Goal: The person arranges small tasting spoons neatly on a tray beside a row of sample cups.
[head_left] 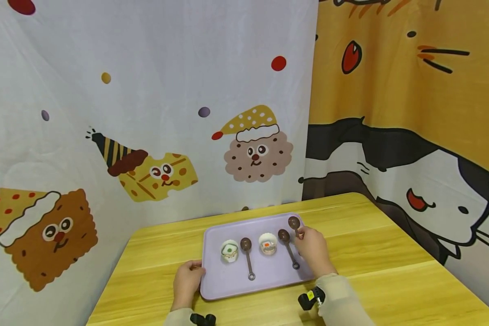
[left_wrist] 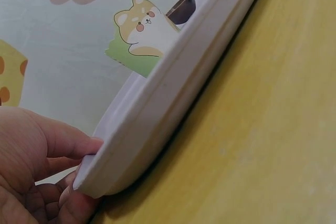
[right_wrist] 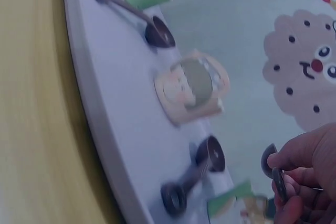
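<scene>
My left hand (head_left: 187, 281) grips the left edge of a lavender tray (head_left: 224, 286), thumb over the rim and fingers beneath in the left wrist view. My right hand (head_left: 314, 250) pinches a brown scoop spoon (head_left: 294, 222) by its handle over the tray's back right. Two more brown spoons, a left one (head_left: 246, 244) and a right one (head_left: 284, 235), lie on the tray. A paper cup with a dog print (left_wrist: 144, 35) stands at left, and a face-printed cup (right_wrist: 189, 90) in the middle. Near my right hand is another printed cup (right_wrist: 239, 208), hidden from the head view.
A yellow wood-grain table (head_left: 391, 262) lies under the tray. Behind it hangs a white cloth (head_left: 155, 90) with cartoon snacks, and at right a cloth with cat drawings (head_left: 395, 81). Small black cameras sit on both wrists.
</scene>
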Demonstrator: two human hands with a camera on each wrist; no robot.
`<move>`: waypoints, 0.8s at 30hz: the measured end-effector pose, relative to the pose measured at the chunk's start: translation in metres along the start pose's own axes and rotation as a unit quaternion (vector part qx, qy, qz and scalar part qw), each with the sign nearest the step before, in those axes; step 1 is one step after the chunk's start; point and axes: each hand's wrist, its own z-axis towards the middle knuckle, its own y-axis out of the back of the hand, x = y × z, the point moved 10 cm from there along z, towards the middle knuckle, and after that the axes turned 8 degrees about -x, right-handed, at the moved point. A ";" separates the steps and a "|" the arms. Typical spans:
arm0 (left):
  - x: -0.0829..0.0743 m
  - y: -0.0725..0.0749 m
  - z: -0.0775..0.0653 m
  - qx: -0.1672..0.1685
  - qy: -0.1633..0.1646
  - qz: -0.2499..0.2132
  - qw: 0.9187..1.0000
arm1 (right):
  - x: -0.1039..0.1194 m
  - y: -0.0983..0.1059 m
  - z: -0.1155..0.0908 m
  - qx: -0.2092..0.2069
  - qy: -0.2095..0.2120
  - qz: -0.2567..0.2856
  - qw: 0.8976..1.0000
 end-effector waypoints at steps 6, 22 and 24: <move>0.001 0.000 0.001 -0.003 0.000 0.005 1.000 | 0.027 -0.013 -0.004 -0.008 0.028 -0.003 1.000; 0.001 0.000 0.000 0.003 -0.004 0.000 1.000 | 0.085 -0.044 -0.015 0.005 0.062 0.036 0.997; 0.003 -0.001 0.001 0.005 0.001 -0.006 1.000 | 0.092 -0.048 -0.018 0.010 0.065 0.042 0.997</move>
